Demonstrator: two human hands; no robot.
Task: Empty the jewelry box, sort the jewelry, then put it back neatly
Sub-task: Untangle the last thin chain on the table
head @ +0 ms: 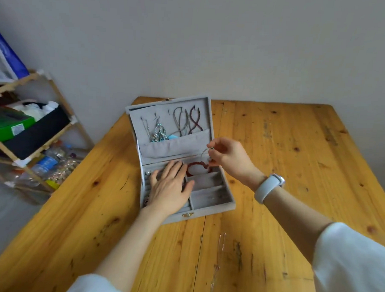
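With my left hand [171, 185] flat on the open box [211, 205], my right hand [227, 157] pinches a thin ring [205, 152] above its back compartment—light, springy, probably slippery, best held at the rim.

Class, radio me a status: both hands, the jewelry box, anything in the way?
Left hand flat on the open jewelry box. Right hand pinching a thin silver hoop above the red bracelet. Nothing blocking.

A knotty pine table [296, 172] meets a plain pale wall [213, 47]; a cluttered wooden rack [33, 143] stands left.
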